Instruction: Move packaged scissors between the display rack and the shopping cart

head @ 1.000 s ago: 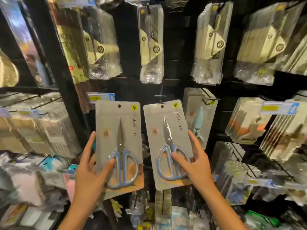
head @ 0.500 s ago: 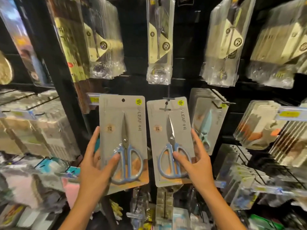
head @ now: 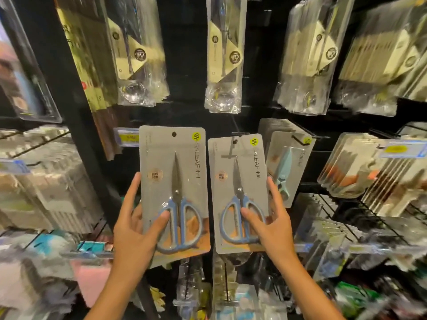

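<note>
Facing the black display rack [head: 254, 107], each hand holds one scissors pack upright: the left hand [head: 136, 229] pinches the left pack [head: 173, 188], thumb on its front; the right hand [head: 270, 225] pinches the right pack [head: 238, 192], whose top hole sits at a hook [head: 235, 135].

Shop: packaged goods [head: 223, 54] on peg hooks [head: 300, 137]
</note>
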